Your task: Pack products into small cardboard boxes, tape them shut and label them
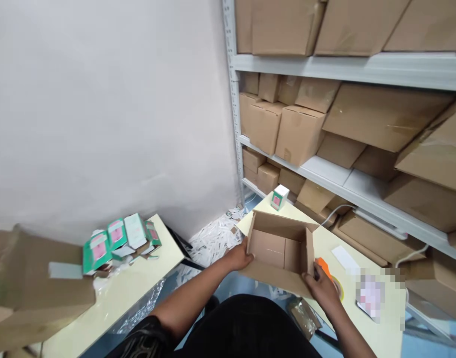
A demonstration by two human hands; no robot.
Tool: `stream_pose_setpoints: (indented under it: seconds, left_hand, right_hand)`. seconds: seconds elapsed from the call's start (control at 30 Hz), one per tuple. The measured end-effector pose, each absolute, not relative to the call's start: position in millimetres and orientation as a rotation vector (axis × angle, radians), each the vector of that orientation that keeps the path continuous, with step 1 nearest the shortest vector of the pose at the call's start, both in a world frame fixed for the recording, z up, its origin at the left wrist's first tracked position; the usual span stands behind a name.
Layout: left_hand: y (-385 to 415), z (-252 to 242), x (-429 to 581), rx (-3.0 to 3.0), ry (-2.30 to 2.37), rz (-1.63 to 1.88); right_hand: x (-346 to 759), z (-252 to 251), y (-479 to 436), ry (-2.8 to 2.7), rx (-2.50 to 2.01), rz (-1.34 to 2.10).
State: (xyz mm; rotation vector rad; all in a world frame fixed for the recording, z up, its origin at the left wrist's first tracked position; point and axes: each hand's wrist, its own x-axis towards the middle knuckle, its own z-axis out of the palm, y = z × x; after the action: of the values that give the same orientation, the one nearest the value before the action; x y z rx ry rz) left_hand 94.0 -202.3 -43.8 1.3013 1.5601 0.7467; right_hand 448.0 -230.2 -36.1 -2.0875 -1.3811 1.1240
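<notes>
An open, shallow cardboard box is held between both hands at the edge of the cream table, its inside facing up. My left hand grips its left side, fingers wrapped round the wall. My right hand grips the near right corner. Just right of the box lie an orange object, partly hidden, and a yellow tape roll behind my right wrist. Beyond the box stands a small white and green carton.
Metal shelves full of cardboard boxes rise behind the table. On the left table are flattened green cartons and a large cardboard box. Paper strips cover the floor. A white paper lies right.
</notes>
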Motion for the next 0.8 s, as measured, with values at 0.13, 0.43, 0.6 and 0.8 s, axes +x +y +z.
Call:
stream_pose_setpoints:
  seconds: [0.13,0.43,0.6,0.8]
  left_hand:
    - [-227,-41,92,1.278,1.713,0.745]
    - [-336,-14,-8,0.94,1.871,1.034]
    - [-423,7,-90,0.766,1.98,1.245]
    - [-536,18,-174,0.626,2.035,1.469]
  right_hand:
    - [437,-37,-232,-1.518,-2.213,1.012]
    - [355,-41,-255,-1.668,-2.129,1.11]
    - [257,-27,-272,-1.737,-2.069,1.073]
    - [132,-1,-301,-2.016,-1.893,0.966]
